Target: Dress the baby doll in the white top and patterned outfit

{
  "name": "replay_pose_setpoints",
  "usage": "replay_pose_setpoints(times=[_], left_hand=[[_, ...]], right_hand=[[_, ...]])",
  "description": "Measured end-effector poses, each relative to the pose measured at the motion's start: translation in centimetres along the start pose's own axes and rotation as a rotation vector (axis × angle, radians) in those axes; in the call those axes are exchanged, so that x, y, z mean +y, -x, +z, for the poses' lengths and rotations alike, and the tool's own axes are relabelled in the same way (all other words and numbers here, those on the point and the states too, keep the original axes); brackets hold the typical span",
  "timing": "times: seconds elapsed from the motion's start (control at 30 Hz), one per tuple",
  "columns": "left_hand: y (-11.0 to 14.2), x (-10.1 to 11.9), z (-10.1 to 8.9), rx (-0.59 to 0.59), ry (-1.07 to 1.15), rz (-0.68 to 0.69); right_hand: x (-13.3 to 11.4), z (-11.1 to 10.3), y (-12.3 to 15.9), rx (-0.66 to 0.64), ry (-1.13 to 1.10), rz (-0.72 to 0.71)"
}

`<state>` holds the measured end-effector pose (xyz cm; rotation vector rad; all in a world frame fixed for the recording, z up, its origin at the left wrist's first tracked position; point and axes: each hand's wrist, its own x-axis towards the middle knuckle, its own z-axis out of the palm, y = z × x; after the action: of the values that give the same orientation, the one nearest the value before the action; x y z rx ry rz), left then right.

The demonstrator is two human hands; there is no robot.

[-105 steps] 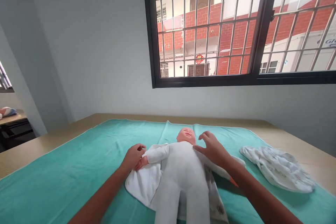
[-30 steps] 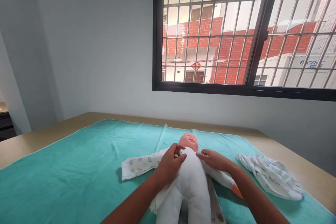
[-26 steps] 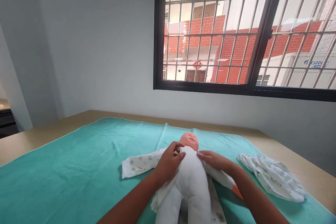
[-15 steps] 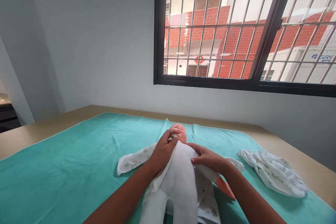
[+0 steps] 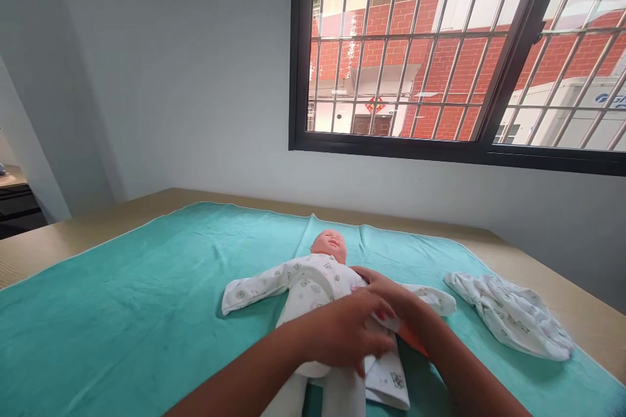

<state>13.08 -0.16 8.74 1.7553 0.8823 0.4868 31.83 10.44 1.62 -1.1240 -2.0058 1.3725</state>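
A baby doll [image 5: 328, 242] lies on its back on a teal blanket [image 5: 147, 300], head toward the window. A white printed garment [image 5: 306, 283] covers its chest, with one sleeve [image 5: 249, 287] stretched out to the left. My left hand [image 5: 345, 335] lies flat on the garment over the doll's belly, fingers stretched to the right. My right hand [image 5: 388, 296] rests on the doll's right side, fingers laid toward the chest and partly hidden behind my left hand. The doll's white legs run out of view at the bottom.
A crumpled white cloth [image 5: 508, 313] lies on the blanket at the right. The blanket covers a tan table [image 5: 73, 238] that meets a grey wall. A barred window [image 5: 440, 52] is above. A dark cabinet [image 5: 19, 208] stands far left.
The printed garment, earlier open beside the doll's bare white torso, now lies across its chest. My left hand slid from the doll's neck down to its belly; my right hand stayed at its side.
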Motion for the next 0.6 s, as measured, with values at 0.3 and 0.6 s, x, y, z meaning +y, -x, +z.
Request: replay_pose_setpoints(times=[0.3, 0.6], left_hand=[[2.1, -0.9, -4.5, 0.396, -0.562, 0.164], [1.2, -1.2, -1.5, 0.213, -0.663, 0.135]], right_hand=[[0.3, 0.2, 0.4, -0.054, -0.167, 0.095], [-0.5, 0.2, 0.9, -0.02, -0.06, 0.143]])
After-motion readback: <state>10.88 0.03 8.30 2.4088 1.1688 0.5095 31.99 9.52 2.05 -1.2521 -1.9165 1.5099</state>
